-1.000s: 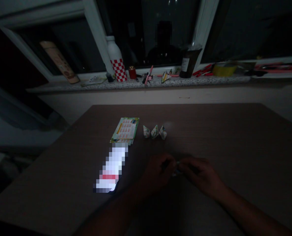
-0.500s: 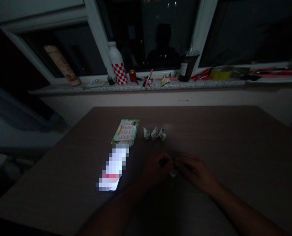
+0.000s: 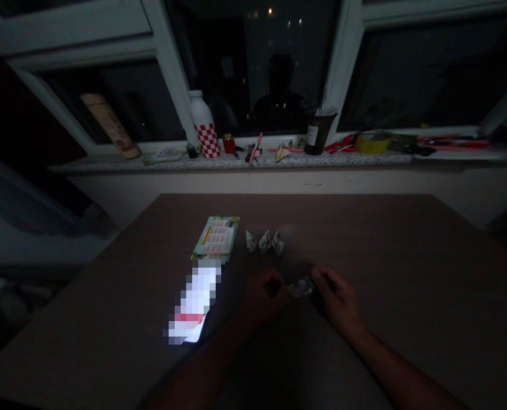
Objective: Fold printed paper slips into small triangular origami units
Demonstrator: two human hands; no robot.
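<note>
Between my two hands, just above the dark wooden table (image 3: 390, 250), is a small piece of folded printed paper (image 3: 301, 287). My left hand (image 3: 267, 293) pinches its left end, thumb and fingers curled into a ring. On the other side, my right hand (image 3: 336, 293) grips the right end between thumb and fingers. Beyond them, three small folded paper pieces (image 3: 264, 242) with pointed tips stand in a row. To their left lies a stack of printed cards (image 3: 217, 236), and nearer me a lit phone (image 3: 196, 302) with a blurred screen. Dim light hides the paper's fold details.
A stone windowsill (image 3: 168, 165) runs behind the table. On it stand a red-checked white bottle (image 3: 205, 128), a tan tumbler (image 3: 110, 125), a small red jar (image 3: 228, 143), a dark cup (image 3: 317, 134), a yellow tape roll (image 3: 372, 143) and several pens.
My hands have drawn slightly apart, so more of the folded paper shows between them. The camera view has tilted up a little; the phone, cards and row of folded pieces stay put.
</note>
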